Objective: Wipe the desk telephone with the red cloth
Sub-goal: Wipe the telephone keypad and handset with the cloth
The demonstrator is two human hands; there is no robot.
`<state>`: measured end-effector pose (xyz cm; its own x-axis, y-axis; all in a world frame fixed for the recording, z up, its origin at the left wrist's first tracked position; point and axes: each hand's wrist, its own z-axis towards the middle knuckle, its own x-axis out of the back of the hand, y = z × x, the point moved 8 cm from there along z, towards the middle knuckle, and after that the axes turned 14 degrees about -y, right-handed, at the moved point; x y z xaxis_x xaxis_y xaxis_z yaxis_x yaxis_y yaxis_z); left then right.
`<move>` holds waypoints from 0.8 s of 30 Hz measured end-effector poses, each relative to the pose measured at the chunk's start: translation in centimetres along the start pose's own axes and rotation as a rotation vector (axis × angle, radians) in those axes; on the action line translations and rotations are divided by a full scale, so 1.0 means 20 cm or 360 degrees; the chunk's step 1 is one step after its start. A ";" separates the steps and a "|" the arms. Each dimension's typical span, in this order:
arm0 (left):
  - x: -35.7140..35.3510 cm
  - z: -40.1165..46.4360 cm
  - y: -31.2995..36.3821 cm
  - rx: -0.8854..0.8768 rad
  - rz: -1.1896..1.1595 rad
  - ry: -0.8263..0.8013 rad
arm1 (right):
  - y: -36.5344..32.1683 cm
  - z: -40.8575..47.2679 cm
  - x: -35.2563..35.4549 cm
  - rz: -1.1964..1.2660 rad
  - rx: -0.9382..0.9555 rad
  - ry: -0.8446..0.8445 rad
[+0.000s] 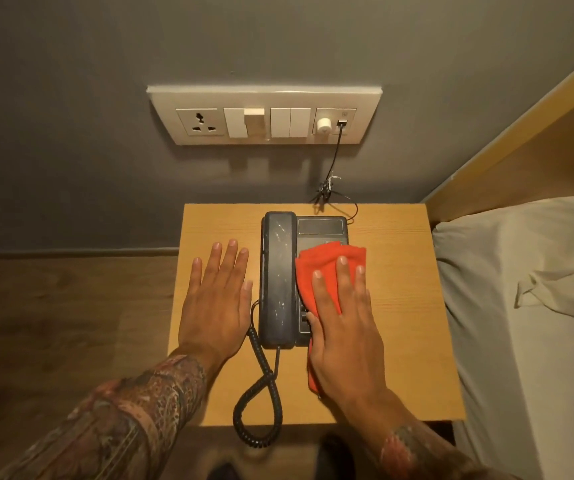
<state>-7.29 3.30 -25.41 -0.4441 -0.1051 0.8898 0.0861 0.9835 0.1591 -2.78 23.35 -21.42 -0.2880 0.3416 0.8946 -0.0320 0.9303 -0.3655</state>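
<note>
One wooden worktop (400, 306) beside a bed (521, 306) carried the dark telephone (277, 282), where the right hand (344, 327) pressed a red cloth (316, 268) flat onto its keypad, while the left hand (216, 303) lay open, palm down, just beside it.

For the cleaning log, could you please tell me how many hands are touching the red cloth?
1: the right hand presses the red cloth onto the black desk telephone; the left hand lies flat beside it.
</note>
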 end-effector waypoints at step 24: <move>-0.01 0.00 0.00 -0.0024 0.0000 0.0021 | -0.07 -0.01 0.13 0.0476 -0.0055 0.0144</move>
<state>-7.26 3.24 -25.58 -0.4322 -0.1074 0.8954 0.0996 0.9811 0.1658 -3.21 23.03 -18.63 -0.1935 0.6099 0.7685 0.0741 0.7901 -0.6085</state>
